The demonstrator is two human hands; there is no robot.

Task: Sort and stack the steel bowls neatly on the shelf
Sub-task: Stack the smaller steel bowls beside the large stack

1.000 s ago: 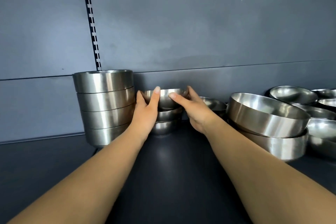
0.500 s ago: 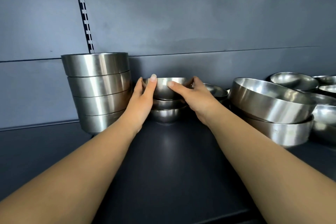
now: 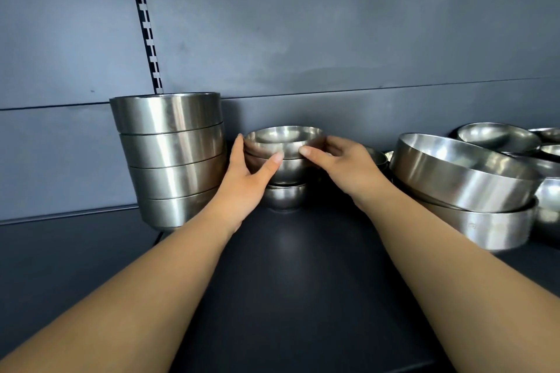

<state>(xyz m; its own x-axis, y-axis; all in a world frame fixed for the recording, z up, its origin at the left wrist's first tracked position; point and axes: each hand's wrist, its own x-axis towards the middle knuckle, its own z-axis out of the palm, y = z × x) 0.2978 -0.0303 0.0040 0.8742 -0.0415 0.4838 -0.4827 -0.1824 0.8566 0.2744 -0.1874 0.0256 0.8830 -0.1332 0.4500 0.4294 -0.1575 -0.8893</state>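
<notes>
Both hands, left (image 3: 242,182) and right (image 3: 342,160), grip the small round steel bowl (image 3: 283,142) topping its stack mid-shelf. Tall steel stack (image 3: 172,157) looks done; wide bowls (image 3: 466,172) right remain loose.

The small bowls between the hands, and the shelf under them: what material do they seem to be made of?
Small bowls: apparently steel with a brushed satin finish; they show soft streaked highlights and blurred reflections of the fingers. Shelf: dark, smooth, semi-matte, with a faint glow below the bowls; probably painted metal or laminate, which one cannot be told.
</notes>
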